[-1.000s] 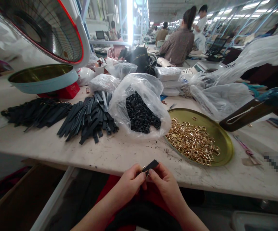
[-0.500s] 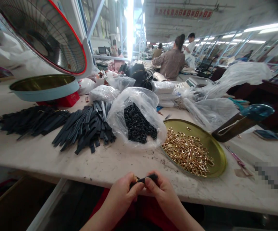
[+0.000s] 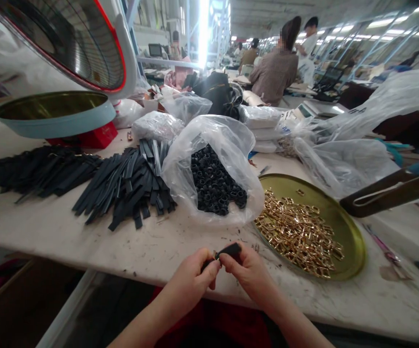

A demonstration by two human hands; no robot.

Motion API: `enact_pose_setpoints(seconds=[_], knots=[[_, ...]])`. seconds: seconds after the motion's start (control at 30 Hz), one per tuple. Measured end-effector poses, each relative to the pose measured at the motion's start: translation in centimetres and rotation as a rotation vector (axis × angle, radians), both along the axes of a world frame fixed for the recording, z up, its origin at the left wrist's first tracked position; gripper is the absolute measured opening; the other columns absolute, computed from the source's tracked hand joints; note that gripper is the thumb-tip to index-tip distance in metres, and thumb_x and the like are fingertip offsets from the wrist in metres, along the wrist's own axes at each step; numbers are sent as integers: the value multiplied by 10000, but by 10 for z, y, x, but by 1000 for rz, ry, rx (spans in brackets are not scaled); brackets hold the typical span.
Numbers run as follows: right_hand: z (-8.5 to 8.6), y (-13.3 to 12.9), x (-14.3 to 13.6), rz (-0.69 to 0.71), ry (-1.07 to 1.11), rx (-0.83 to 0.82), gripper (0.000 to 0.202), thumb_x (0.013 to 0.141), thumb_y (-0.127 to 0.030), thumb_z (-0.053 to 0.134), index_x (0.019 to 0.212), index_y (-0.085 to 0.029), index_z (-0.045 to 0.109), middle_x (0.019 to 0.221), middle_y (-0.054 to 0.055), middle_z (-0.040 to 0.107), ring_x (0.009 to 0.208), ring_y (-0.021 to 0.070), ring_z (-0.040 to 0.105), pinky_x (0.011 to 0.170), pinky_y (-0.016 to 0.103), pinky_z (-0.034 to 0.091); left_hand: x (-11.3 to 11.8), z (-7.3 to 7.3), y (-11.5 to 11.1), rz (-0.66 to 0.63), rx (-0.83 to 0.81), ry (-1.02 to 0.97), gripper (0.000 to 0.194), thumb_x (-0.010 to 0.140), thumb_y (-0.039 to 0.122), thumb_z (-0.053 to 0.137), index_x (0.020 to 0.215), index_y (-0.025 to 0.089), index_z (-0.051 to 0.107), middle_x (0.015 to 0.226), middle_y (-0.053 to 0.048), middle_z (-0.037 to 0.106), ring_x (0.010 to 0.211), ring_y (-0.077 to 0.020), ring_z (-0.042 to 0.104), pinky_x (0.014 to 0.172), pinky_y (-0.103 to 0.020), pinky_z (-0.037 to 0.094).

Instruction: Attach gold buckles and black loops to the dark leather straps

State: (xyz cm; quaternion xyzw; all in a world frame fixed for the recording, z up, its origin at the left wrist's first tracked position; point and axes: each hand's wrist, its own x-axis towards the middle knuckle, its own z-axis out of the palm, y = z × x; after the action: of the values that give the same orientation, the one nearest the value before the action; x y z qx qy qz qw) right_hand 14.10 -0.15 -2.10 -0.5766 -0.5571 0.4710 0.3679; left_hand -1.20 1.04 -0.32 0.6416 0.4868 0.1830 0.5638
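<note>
Above the table's front edge, my left hand (image 3: 197,271) and my right hand (image 3: 247,267) meet, fingertips nearly touching. Both are closed on one black strap (image 3: 231,249), whose wider end shows at my right fingers. A small gold-coloured bit shows at my left fingertips, mostly hidden. Beyond my hands stands an open clear plastic bag (image 3: 175,169) of small black loops (image 3: 215,181). To the right, gold buckles (image 3: 300,232) lie heaped in a round gold tray (image 3: 356,246). Black straps (image 3: 126,186) are piled left of the bag.
A fan (image 3: 67,43) leans at the upper left over a blue-rimmed pan (image 3: 57,123) on a red base. A dark bottle (image 3: 387,193) and pink-handled scissors (image 3: 383,249) are at the right. Plastic bags lie behind. People are in the background.
The camera view has shifted and come closer to the table. The strap's wider end now points up more to the right, and my hands remain together on it.
</note>
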Motion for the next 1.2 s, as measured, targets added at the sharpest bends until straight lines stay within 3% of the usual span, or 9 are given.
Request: enact_pose_setpoints(seconds=[0.17,0.37,0.5,0.6,0.7,0.77,0.87,1.0,1.2], knots=[[4,-10,-2,26,-345,268,106,814,-254,470,775,-190,545,699,29,580,655,161,526,616,271,393,3,-2,2,96,44,102,248,828,340,388,630,200,438,554,41,478,565,-132,485,568,-236,340],[6,-9,4,36,-256,153,113,814,-262,488,752,-189,548,664,10,589,611,144,529,566,243,390,3,10,-2,24,0,113,255,800,379,429,638,190,484,566,27,550,549,-131,516,540,-227,349],[16,-8,5,137,-183,164,153,833,-281,467,767,-184,565,690,14,604,633,141,528,584,242,388,1,3,0,80,-116,13,232,758,389,489,648,187,453,516,48,516,466,-114,499,482,-216,361],[26,-4,11,280,-90,102,166,843,-263,451,808,-184,593,746,17,627,695,143,553,619,239,406,0,-3,3,158,-45,-67,185,722,325,548,807,177,476,544,63,521,501,-119,523,515,-220,385],[29,18,26,399,-134,44,226,872,-271,408,907,-176,610,772,13,640,697,133,575,612,224,428,-1,-1,7,119,75,-76,364,751,257,507,1100,175,444,600,63,541,557,-120,536,585,-233,404],[24,43,40,293,-433,115,289,903,-277,341,925,-162,605,748,15,634,674,127,579,613,221,433,0,2,8,43,77,-44,312,787,266,449,1084,182,496,620,51,533,544,-114,525,575,-233,401],[12,85,57,44,-885,211,240,882,-259,396,887,-162,615,848,59,626,779,164,585,698,259,414,3,3,11,58,17,-5,234,812,312,396,899,164,555,593,47,491,489,-102,484,509,-219,377],[-2,115,62,-24,-1067,173,142,801,-235,535,887,-163,623,892,111,607,822,229,595,690,298,398,4,-3,13,92,-66,0,224,803,364,402,829,169,507,537,68,440,426,-86,403,422,-193,317],[-11,115,52,-45,-1146,143,155,819,-221,503,875,-146,626,953,154,593,875,263,586,718,334,395,3,-8,7,112,-77,13,212,808,379,403,718,191,445,468,90,396,394,-75,351,432,-188,286]])
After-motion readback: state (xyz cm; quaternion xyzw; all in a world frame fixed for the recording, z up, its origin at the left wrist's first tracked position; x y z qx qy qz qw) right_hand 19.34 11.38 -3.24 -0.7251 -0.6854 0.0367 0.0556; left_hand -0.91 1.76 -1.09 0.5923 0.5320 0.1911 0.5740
